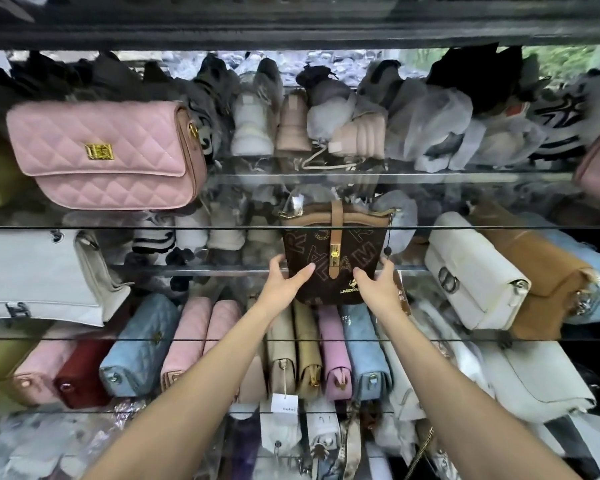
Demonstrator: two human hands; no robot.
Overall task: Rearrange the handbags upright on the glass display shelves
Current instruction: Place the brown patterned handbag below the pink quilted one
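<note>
Brown handbag [329,258], gold lettering perhaps "LNGDDA"

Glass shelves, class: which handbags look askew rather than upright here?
The white handbag and the tan handbag behind it, at the right, both tilt to one side. The pink quilted handbag at upper left also sits slanted. The brown lettered handbag, held between both hands, stands upright.

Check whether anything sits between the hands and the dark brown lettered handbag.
Nothing visible does: the left hand and right hand already grip the dark brown lettered handbag by its lower sides.
</note>
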